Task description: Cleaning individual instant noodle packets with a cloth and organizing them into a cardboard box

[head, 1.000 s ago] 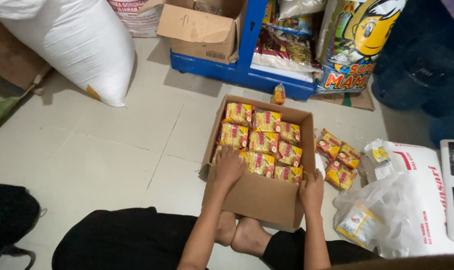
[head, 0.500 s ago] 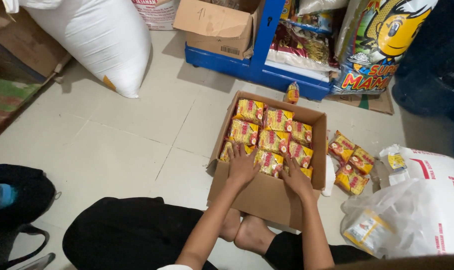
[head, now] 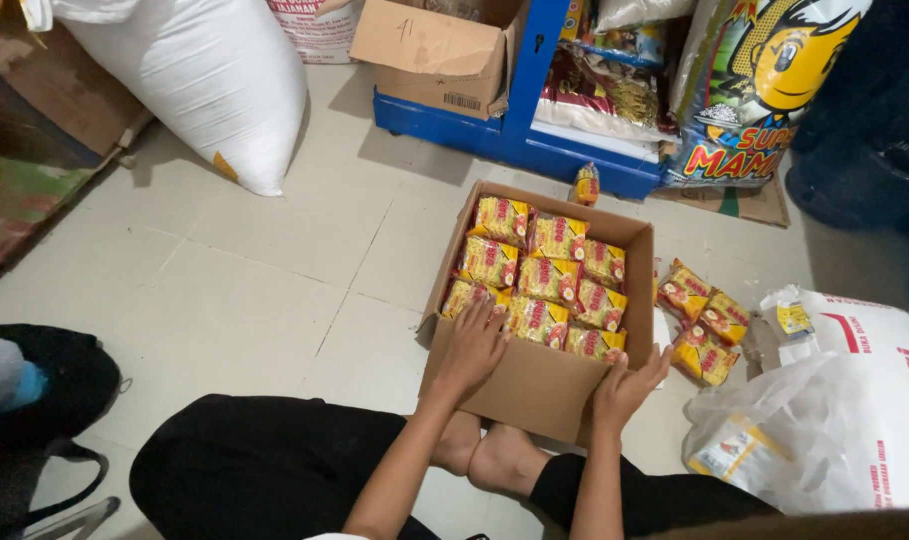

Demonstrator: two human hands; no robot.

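Note:
An open cardboard box (head: 534, 385) stands on the tiled floor between my legs, filled with several yellow and red snack packets (head: 549, 275) in rows. My left hand (head: 471, 345) rests over the box's near left rim, fingers on the front packets. My right hand (head: 626, 385) grips the near right corner of the box, fingers spread along its flap. Neither hand lifts anything.
Loose yellow packets (head: 702, 320) lie right of the box. A plastic bag (head: 794, 440) and white printed sack (head: 874, 350) sit at right. A blue shelf base (head: 504, 140), another carton (head: 434, 50) and a big white sack (head: 204, 90) stand behind. A black bag (head: 34, 400) lies at left.
My right hand has moved from inside the box out to its near right corner. My left hand has stayed at the near left rim.

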